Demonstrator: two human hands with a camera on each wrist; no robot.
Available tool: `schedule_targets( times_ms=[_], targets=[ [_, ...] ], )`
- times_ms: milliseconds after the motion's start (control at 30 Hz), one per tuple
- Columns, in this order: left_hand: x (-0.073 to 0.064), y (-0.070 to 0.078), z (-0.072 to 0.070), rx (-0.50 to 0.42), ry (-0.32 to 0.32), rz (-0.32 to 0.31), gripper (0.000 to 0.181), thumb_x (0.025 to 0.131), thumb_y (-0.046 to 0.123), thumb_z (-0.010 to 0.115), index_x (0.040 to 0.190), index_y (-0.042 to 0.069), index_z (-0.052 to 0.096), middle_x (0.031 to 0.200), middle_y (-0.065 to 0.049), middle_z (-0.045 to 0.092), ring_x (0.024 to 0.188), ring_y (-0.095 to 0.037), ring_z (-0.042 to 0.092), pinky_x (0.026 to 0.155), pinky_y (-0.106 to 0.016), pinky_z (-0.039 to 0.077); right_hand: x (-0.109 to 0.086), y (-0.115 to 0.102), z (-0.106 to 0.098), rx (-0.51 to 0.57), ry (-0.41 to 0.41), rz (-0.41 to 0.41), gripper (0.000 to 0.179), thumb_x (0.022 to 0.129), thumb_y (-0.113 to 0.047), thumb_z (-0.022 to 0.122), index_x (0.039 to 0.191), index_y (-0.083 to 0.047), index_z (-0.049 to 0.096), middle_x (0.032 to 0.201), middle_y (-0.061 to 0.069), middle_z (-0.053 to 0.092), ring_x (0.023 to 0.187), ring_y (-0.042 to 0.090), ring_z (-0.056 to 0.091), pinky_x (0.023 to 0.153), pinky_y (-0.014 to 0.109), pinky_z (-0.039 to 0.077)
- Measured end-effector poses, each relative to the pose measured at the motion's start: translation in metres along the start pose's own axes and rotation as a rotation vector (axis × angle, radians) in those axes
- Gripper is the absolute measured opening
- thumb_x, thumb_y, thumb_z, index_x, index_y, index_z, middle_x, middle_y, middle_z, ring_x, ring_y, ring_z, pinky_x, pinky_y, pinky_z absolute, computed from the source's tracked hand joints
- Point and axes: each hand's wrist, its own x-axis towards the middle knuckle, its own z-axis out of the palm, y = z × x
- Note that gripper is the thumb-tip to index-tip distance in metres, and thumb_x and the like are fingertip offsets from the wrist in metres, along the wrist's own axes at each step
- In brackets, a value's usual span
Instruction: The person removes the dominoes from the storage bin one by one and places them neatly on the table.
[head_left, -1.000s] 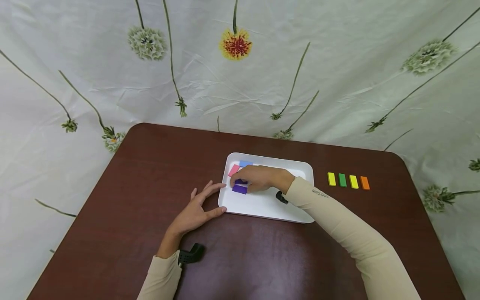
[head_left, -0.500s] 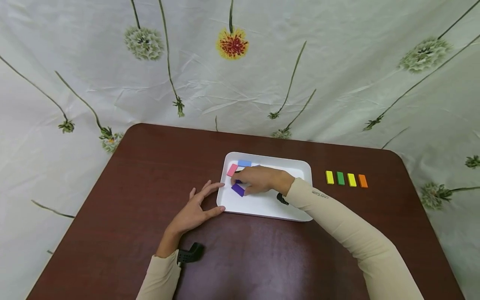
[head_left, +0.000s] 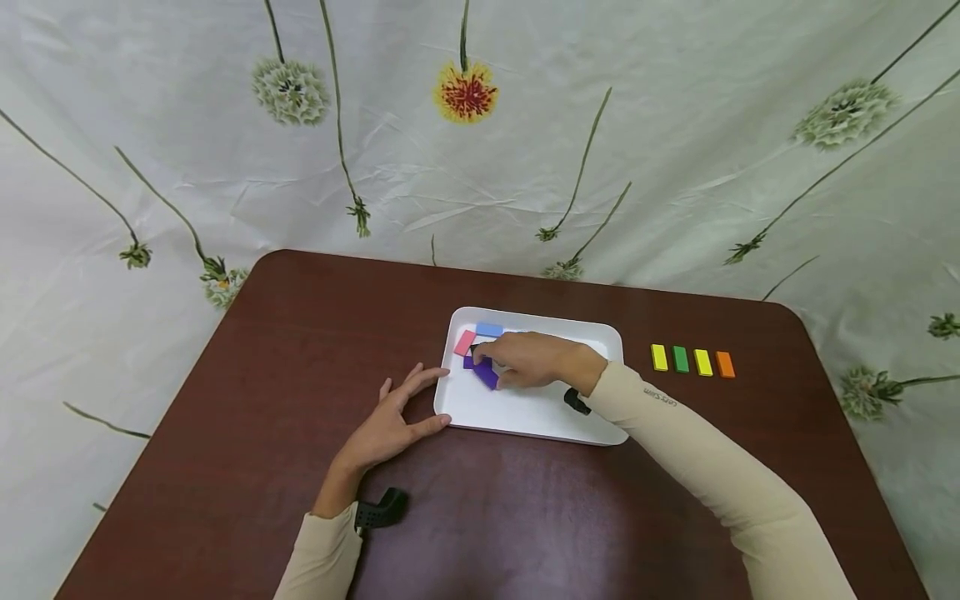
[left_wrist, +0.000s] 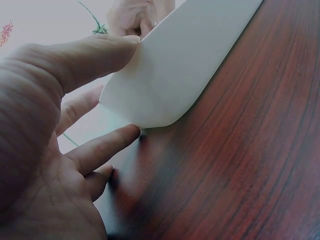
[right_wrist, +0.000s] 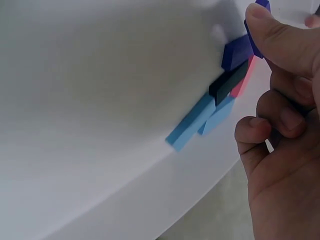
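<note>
My left hand (head_left: 390, 429) lies at the left side of the white tray (head_left: 555, 410). Its long fingers are fairly straight, and thumb and fingertips touch the tray around the near-left corner, also plain in the left wrist view. Over the tray, my right hand (head_left: 536, 358) pinches a purple block (head_left: 486, 377) between thumb and finger, tilted in the right wrist view. Right by it sit a second purple block (right_wrist: 236, 52), a black block (right_wrist: 229, 82), a pink block (head_left: 464, 342) and light blue blocks (right_wrist: 192, 120). My right fingers partly cover this group in the head view.
To the right of the tray, two yellow blocks (head_left: 659, 357), a green block (head_left: 680, 359) and an orange block (head_left: 725, 364) stand in a row on the dark red-brown table (head_left: 337, 333). A flower-patterned cloth (head_left: 525, 150) hangs behind the table's far edge.
The purple block in my right hand has turned and shifted slightly up and right, uncovering part of the other purple block. My left hand has stayed at the tray's corner.
</note>
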Motion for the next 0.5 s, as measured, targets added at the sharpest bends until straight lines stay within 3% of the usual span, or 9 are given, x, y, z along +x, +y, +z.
schedule_targets(
  times_ms=[133,267,367,500],
  targets=[
    [0.001,0.000,0.000,0.003,0.000,0.000,0.065,0.088,0.029,0.078,0.146,0.020,0.050,0.155,-0.009,0.045,0.155,-0.034,0.015,0.115,-0.068,-0.010,-0.012,0.008,-0.006,0.006,0.022,0.041,0.044,0.097,-0.017,0.068,0.137,-0.010,0.053,0.118,0.005,0.066,0.106,0.017,0.059,0.099,0.036,0.048],
    [0.002,0.001,0.000,0.006,-0.001,-0.004,0.066,0.088,0.029,0.078,0.146,0.021,0.049,0.155,-0.009,0.044,0.155,-0.033,0.015,0.116,-0.068,-0.010,-0.025,0.017,-0.013,0.007,0.040,0.078,0.046,0.097,-0.017,0.068,0.140,-0.010,0.053,0.094,0.001,0.065,0.092,0.015,0.056,0.087,0.032,0.048],
    [0.001,0.000,0.000,0.004,-0.001,-0.008,0.066,0.088,0.030,0.079,0.147,0.022,0.049,0.156,-0.011,0.043,0.155,-0.033,0.014,0.116,-0.067,-0.010,-0.038,0.024,-0.019,0.027,0.053,0.121,0.049,0.097,-0.018,0.069,0.142,-0.010,0.053,0.078,-0.001,0.055,0.079,0.013,0.052,0.075,0.028,0.047],
    [0.000,-0.001,0.001,0.000,-0.002,-0.010,0.066,0.088,0.030,0.079,0.147,0.023,0.049,0.156,-0.011,0.042,0.155,-0.033,0.014,0.116,-0.067,-0.010,-0.060,0.037,-0.024,0.058,0.090,0.183,0.048,0.096,-0.019,0.069,0.140,-0.011,0.053,0.083,0.000,0.057,0.078,0.015,0.055,0.072,0.029,0.050]
  ],
)
